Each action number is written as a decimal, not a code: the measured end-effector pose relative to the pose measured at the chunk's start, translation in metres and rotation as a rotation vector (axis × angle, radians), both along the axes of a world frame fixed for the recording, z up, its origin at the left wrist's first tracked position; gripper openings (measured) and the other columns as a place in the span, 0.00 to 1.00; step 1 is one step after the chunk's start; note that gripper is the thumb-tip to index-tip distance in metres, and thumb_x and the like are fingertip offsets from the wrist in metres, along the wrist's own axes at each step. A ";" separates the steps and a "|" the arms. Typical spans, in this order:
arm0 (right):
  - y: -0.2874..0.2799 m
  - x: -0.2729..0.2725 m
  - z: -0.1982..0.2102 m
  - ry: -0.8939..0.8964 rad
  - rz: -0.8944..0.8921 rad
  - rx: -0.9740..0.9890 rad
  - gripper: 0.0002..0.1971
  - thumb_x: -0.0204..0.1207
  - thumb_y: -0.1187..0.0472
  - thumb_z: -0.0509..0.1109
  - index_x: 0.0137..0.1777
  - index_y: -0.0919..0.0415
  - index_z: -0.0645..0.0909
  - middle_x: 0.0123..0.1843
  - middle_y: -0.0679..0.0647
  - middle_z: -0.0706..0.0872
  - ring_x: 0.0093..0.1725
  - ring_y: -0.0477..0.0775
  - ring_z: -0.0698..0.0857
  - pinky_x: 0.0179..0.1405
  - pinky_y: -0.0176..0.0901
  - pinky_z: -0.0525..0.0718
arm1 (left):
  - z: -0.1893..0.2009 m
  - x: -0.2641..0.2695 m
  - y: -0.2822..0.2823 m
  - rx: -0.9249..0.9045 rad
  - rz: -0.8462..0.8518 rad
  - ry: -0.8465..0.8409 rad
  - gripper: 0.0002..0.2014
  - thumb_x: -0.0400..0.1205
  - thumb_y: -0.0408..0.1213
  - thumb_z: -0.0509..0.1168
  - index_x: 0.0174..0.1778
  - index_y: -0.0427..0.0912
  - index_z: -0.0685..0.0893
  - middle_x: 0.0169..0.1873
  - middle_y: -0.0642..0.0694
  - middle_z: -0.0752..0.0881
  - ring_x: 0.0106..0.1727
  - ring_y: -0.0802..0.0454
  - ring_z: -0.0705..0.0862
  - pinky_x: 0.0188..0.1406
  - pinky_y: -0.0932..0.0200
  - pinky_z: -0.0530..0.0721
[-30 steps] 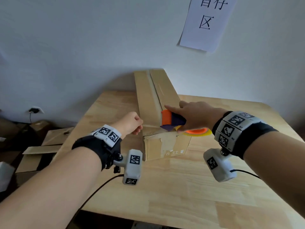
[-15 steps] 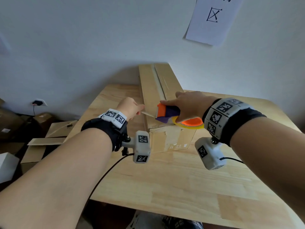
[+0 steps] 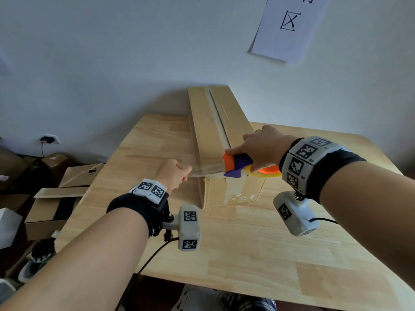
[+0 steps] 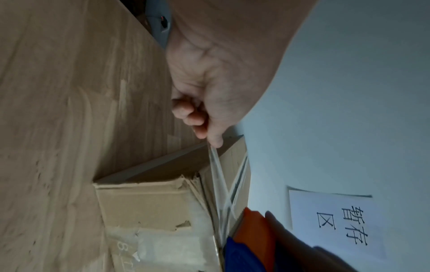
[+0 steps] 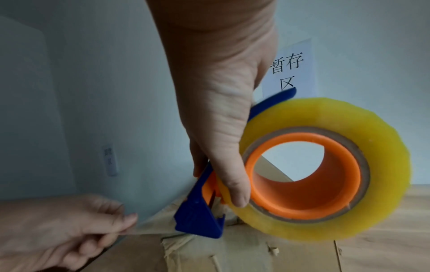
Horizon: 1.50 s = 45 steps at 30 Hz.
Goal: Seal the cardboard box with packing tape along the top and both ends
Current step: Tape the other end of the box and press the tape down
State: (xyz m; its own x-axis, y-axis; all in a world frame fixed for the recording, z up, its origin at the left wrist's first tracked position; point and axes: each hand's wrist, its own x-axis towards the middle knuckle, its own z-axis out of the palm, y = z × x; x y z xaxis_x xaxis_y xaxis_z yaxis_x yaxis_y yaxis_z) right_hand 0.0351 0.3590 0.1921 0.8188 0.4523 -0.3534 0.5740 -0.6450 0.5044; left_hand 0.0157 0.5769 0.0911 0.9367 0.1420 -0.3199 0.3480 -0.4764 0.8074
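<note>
On the wooden tabletop [image 3: 235,243] sits the long cardboard box [image 3: 206,131], running near to far, far end at the white wall [image 3: 112,52]. Top flaps closed, centre seam visible along the length; near end face shows torn paper and old clear tape residue.

Right hand [image 3: 265,147] is at the box's near top edge, right of centre, gripping the tape dispenser [image 3: 235,164] — blue body, orange front part. Right wrist view: thumb presses on the side of the yellow tape roll [image 5: 325,165] with its orange core, remaining fingers curled round the blue frame. Dispenser's blue nose touches the near top corner of the box.

Left hand [image 3: 173,173] is just left of the box's near corner, above the tabletop, fingers clenched — thumb and forefinger pinch the free end of the clear tape strip [image 3: 202,170]. Strip runs taut from the left hand's fingers [image 4: 209,132] rightward to the dispenser, crossing over the near left part of the box top. Can't tell whether the strip is stuck to the cardboard yet.

White paper sign [image 3: 289,25] with printed characters on the wall, far right. More cardboard boxes [image 3: 51,203] on the floor to the left of the tabletop, wall socket [image 3: 50,139] above them.
</note>
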 end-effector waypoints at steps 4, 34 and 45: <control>0.010 -0.004 0.002 -0.082 0.075 -0.059 0.26 0.78 0.48 0.63 0.75 0.34 0.64 0.58 0.50 0.80 0.54 0.57 0.83 0.50 0.49 0.72 | -0.003 0.002 -0.012 0.008 0.050 -0.026 0.13 0.82 0.42 0.65 0.35 0.41 0.72 0.28 0.46 0.81 0.26 0.51 0.73 0.34 0.55 0.75; 0.043 0.018 -0.021 -0.041 0.012 -0.083 0.09 0.76 0.49 0.68 0.54 0.47 0.80 0.45 0.47 0.84 0.45 0.54 0.81 0.48 0.48 0.67 | -0.025 0.006 -0.013 0.102 0.070 0.000 0.22 0.80 0.43 0.66 0.22 0.40 0.70 0.24 0.47 0.81 0.23 0.51 0.73 0.31 0.60 0.73; 0.028 0.017 -0.023 0.007 -0.020 0.021 0.13 0.75 0.52 0.65 0.60 0.43 0.80 0.50 0.48 0.83 0.44 0.53 0.79 0.46 0.48 0.66 | -0.051 0.008 -0.031 -0.666 0.329 0.387 0.15 0.84 0.41 0.63 0.33 0.42 0.69 0.24 0.50 0.66 0.19 0.58 0.63 0.13 0.68 0.61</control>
State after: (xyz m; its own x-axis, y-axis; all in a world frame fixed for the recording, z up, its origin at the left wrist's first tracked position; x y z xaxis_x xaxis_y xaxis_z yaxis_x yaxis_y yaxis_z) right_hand 0.0519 0.3869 0.1689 0.8254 0.4428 -0.3503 0.5643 -0.6668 0.4867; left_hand 0.0240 0.5462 0.0398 0.6872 0.0566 -0.7243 0.6965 0.2321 0.6790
